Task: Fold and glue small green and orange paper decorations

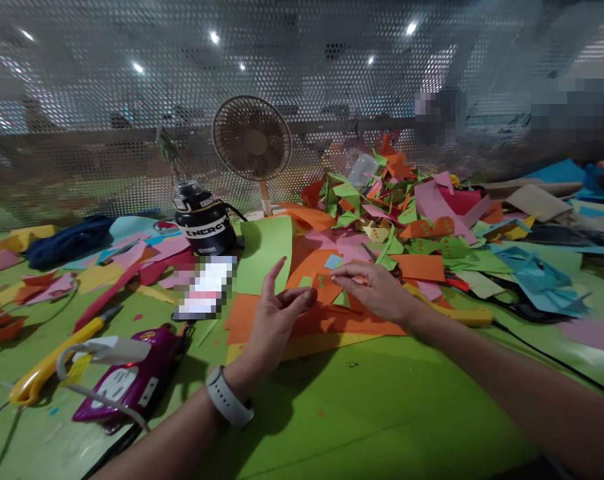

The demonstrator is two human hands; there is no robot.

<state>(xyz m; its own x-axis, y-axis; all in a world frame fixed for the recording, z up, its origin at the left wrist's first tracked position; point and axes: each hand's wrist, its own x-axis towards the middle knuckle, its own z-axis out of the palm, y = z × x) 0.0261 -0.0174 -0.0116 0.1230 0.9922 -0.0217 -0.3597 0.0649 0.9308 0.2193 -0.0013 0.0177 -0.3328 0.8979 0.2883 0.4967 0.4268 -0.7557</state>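
A small orange paper piece [326, 288] with green dots is held up between my two hands. My left hand [273, 319], with a pale watch strap [228, 399] at the wrist, pinches its left edge between thumb and bent fingers while the index finger points up. At the piece's right side, my right hand [379, 290] closes thumb and fingertips on it. Under the hands lie orange sheets [372, 323], with a light green sheet [267, 253] beyond the left fingers. A small blue paper square [333, 261] lies just past the orange piece.
A heap of cut, folded paper [377, 200] rises behind my right hand. A desk fan [253, 138], black jug [205, 223] and phone [207, 288] stand or lie left of centre. Yellow-handled corded tools [57, 360] and a purple power strip [127, 380] occupy the left; another yellow handle [465, 316] lies right.
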